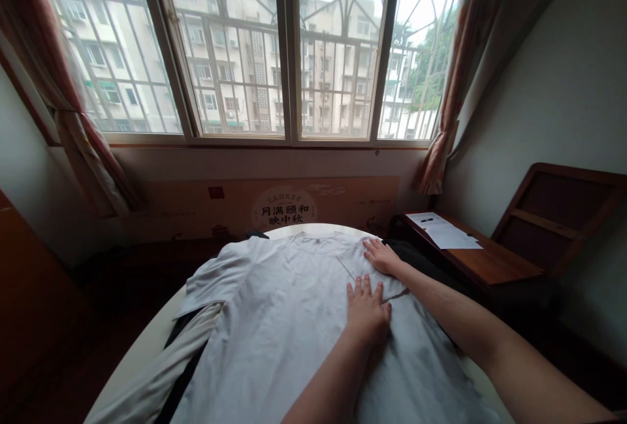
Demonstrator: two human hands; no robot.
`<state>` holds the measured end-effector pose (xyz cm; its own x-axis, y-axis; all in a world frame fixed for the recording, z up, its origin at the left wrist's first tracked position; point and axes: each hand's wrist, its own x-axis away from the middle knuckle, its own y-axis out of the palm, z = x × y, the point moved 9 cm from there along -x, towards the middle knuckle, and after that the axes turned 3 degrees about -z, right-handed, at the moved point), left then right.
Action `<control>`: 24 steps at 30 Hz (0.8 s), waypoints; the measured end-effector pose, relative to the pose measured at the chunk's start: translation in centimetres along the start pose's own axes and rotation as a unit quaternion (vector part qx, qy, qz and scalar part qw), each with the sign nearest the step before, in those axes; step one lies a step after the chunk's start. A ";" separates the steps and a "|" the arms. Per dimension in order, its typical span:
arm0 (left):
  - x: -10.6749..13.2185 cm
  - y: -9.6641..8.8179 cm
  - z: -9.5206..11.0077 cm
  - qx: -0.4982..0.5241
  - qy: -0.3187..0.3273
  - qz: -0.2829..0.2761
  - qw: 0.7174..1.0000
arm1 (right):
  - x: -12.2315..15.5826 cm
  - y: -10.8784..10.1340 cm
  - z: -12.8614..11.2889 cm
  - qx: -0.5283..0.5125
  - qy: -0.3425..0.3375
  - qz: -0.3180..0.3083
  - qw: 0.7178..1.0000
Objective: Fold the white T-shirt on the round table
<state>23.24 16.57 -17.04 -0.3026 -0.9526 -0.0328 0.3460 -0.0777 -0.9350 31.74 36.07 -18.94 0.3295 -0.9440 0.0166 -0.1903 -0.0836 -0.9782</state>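
A white T-shirt (274, 319) lies spread over a round pale table (142, 345), its neckline toward the window and its left-side sleeve spread out. My left hand (367, 309) rests on the shirt's right half, fingers spread and pointing away from me. Farther up, my right hand (383, 257) lies on the right sleeve area near the shoulder, its fingers stretched out flat. The two hands are close but apart. Small wrinkles run across the fabric. Beneath the shirt, other garments show: a light grey cloth (171, 358) on the left and black cloth (431, 267) on the right.
A wooden side table (509, 267) with white papers (448, 231) stands at the right, beside a wooden chair back (553, 215). Ahead, a printed banner (337, 198) lines the wall under a barred window (235, 71). Tied curtains (83, 130) hang at both sides.
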 end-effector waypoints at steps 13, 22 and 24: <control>1.0 -0.2 0.3 0.010 0.005 0.010 1.000 | 11.0 -7.7 -2.9 -0.070 -0.029 0.189 0.979; 3.8 -10.2 -2.7 -0.031 0.018 0.156 0.987 | 27.8 -10.8 -1.6 -0.182 -0.137 0.266 0.937; 5.2 -15.8 -6.5 -0.007 -0.009 0.222 0.975 | 29.5 -10.1 0.1 -0.208 -0.131 0.252 0.936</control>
<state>10.42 14.79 -4.73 -0.1098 -0.8966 -0.4290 0.4267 0.3473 -0.8351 43.46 9.10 -8.60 0.3056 -0.7908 -0.5303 -0.7078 0.1839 -0.6821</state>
